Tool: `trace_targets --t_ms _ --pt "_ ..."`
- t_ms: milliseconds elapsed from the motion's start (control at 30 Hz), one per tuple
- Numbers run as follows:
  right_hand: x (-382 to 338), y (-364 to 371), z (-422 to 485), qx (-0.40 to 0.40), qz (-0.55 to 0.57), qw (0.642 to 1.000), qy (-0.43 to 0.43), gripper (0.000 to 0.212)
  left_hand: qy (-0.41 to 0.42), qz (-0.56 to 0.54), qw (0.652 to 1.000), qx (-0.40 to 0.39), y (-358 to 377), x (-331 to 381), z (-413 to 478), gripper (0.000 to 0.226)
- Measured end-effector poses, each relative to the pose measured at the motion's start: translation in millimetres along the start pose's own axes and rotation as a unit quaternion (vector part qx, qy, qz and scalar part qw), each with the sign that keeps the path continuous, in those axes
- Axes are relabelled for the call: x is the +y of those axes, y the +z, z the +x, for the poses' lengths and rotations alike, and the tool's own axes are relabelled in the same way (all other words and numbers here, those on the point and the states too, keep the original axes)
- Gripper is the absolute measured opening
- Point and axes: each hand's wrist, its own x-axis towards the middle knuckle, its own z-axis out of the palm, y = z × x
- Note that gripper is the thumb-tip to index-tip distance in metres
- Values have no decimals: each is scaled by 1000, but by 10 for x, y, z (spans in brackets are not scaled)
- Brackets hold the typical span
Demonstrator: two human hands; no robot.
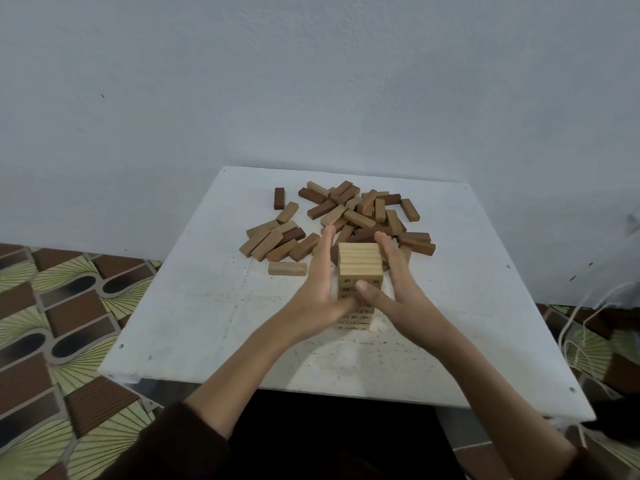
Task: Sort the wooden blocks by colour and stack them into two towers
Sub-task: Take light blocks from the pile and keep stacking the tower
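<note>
On table [207, 306] | light tower [360, 261] between left hand [320, 289], right hand [394, 282] | fingers [327, 244] straight, pressing sides | pile [353, 213] behind

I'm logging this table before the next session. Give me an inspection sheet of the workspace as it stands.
Surface: white table, speckled and scuffed.
Job's things: one tower of light blocks near the middle; mixed pile of light and dark blocks behind it; no dark tower seen.
Clutter: nothing seen.
Grippers: left hand and right hand flat against the tower's sides, fingers straight.
Cables: pale cords on the floor at the right.
Surroundings: plain wall; patterned floor tiles.
</note>
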Motion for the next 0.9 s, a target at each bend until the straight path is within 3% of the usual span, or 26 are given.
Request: trace_targets --t_ms 333,900 --pt "36 105 41 18 18 1000 14 87 -11 -50 998 -21 94 -31 24 91" --pt "61 157 42 10 51 998 18 76 -31 -67 997 -31 126 -50 59 90"
